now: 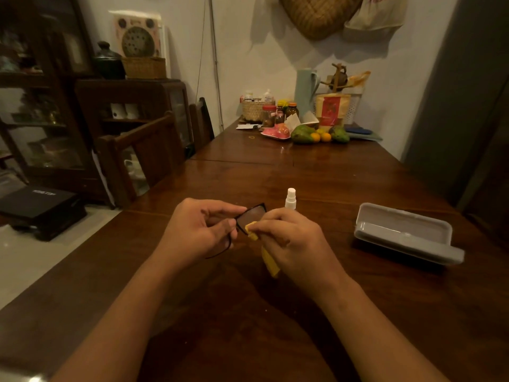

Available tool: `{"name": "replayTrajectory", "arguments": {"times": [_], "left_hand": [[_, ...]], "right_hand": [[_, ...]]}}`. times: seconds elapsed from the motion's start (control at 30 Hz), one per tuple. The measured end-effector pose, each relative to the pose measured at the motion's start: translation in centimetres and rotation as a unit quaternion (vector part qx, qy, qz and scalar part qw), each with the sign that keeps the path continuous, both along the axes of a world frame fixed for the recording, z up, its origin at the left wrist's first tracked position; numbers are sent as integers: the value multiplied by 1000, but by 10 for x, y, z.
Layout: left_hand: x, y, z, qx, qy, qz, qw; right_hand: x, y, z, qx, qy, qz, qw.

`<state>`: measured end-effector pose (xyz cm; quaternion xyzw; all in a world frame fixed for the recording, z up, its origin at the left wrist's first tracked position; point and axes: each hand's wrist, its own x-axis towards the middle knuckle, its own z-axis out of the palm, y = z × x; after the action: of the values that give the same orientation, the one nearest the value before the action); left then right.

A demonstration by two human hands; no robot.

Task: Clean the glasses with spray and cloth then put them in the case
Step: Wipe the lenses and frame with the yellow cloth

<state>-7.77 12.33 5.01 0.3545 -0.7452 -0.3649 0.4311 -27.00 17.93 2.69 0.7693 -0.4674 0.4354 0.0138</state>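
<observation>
Closest to us, two bare arms reach out over a dark wooden table [344,183]. The left hand [198,230] holds the glasses [252,216] up off the table. Its thumb and first finger pinch the black frame beside one lens. That keeps the lens steady and keeps fingers off the glass.

The right hand [289,238] pinches a yellow cloth [268,260] on the near edge of that lens. I think it is doing the wiping step. The fingers are curled round the cloth, and the loose end hangs down under the hand. The other lens is hidden behind the left hand.

Just behind the right hand stands a small white spray bottle [290,199]. It is upright with its cap on top, near enough to grab again.

Off to the right, well apart from the hands, lies the grey glasses case [405,232]. It is open and looks empty, so the glasses can go straight in when they are clean. That part is not done yet.

On the left, wooden chairs [143,150] stand against the table. At the far end, by the wall, sit green fruit [302,133], small oranges [321,137], some jars, a woven basket [254,110] and a tall pale jug [305,92]. They are well out of the way.
</observation>
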Motion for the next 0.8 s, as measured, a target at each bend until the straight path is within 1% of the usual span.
{"name": "replayTrajectory", "arguments": {"times": [0.1, 0.2, 0.27, 0.33, 0.4, 0.53, 0.6, 0.67, 0.73, 0.8], "left_hand": [[-2, 1, 0, 8, 4, -5, 1000], [-5, 3, -1, 17, 6, -16, 1000], [-5, 2, -1, 13, 7, -14, 1000], [-3, 1, 0, 9, 11, -10, 1000], [0, 0, 1, 6, 15, -9, 1000], [1, 0, 0, 8, 14, -9, 1000], [-1, 1, 0, 6, 10, -11, 1000], [-2, 1, -1, 4, 15, -14, 1000], [-2, 0, 0, 2, 19, -12, 1000], [-1, 0, -1, 2, 19, -9, 1000]], "right_hand": [[-5, -3, 1, -28, -45, -40, 998], [-2, -4, 0, -50, -59, -57, 995], [2, -2, -1, -44, -39, -31, 998], [5, 0, -1, -28, 6, 12, 1000], [3, 0, -1, -23, 24, 26, 999], [-5, -4, 0, -36, -31, -37, 998], [-4, -3, 0, -47, -34, -49, 997], [1, -1, 0, -55, -12, -26, 998], [4, 2, 0, -55, 30, 11, 998], [2, 1, 0, -49, 51, 23, 997]]}}
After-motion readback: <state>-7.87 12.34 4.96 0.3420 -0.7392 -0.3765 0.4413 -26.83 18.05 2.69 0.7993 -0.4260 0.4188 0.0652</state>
